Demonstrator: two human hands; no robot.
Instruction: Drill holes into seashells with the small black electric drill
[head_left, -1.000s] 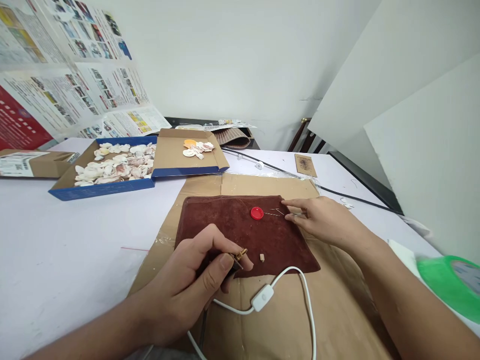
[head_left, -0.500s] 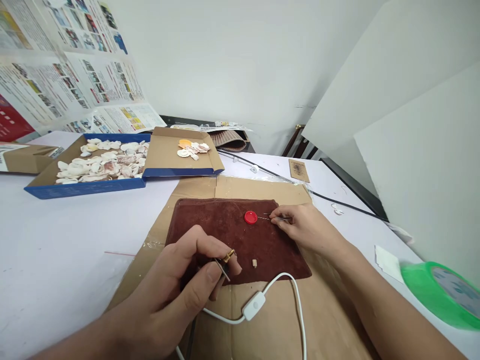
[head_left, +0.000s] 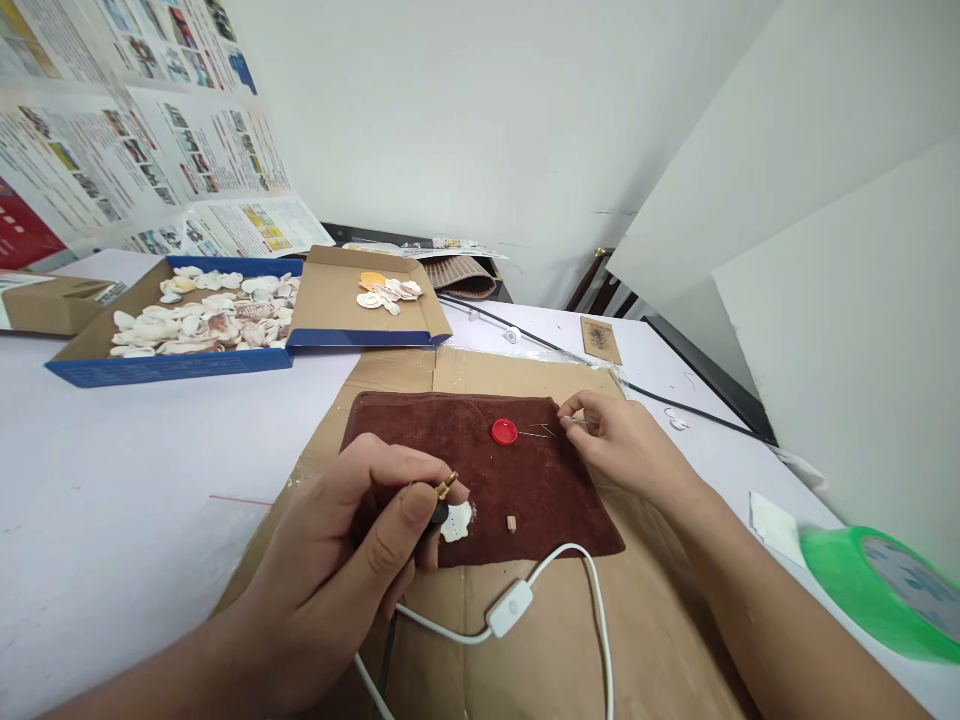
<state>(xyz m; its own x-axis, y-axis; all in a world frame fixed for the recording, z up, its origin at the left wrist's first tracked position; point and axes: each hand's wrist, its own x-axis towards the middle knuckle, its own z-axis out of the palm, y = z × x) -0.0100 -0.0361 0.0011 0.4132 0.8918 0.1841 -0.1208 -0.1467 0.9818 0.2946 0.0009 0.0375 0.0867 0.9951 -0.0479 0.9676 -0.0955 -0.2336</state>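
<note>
My left hand (head_left: 375, 530) is closed round a small black mini drill (head_left: 439, 512), whose brass collet (head_left: 445, 487) sticks out past the thumb and forefinger. Below those fingers a white shell (head_left: 456, 522) with small dark dots lies partly hidden on the brown cloth mat (head_left: 420, 420). At the mat's right edge my right hand (head_left: 619, 435) pinches a thin metal pin (head_left: 577, 420); its exact kind is too small to tell. Left of those fingertips, several thin pins (head_left: 538, 430) lie beside a red round cap (head_left: 504, 432). A small beige block (head_left: 511, 523) sits near the mat's front.
A blue box (head_left: 172, 370) of shells stands at the back left, with more shells (head_left: 386, 292) on its open lid. A white cable with a switch (head_left: 510, 608) loops in front of the mat. Green tape (head_left: 862, 590) lies at right, and a black cable (head_left: 525, 336) crosses behind.
My right hand has drawn back slightly to the right, away from the pins. My left hand has turned and shifted a little left and up; the white shell below it now shows.
</note>
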